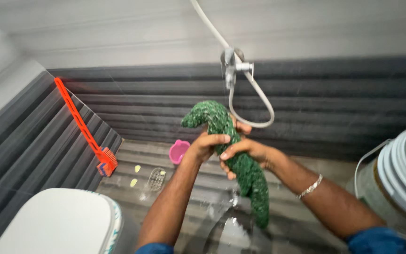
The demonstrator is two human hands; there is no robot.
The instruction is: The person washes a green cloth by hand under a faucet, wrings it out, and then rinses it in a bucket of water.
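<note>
A green shaggy cloth [247,181], wet and twisted into a rope, hangs in front of me over the bathroom floor. My left hand [206,143] grips it near the top, where the end [203,114] curls over. My right hand [243,151] clamps it just below, fingers wrapped round the twist. Water drips from its lower end onto the wet floor [226,226]. A silver bracelet [310,186] sits on my right wrist.
A wall tap [231,66] with a white hose [254,101] is straight ahead. An orange long-handled brush [84,126] leans in the left corner. A pink mug [178,151] and a floor drain [156,178] lie beyond. White toilet lid [55,223] lower left, white bucket [402,176] right.
</note>
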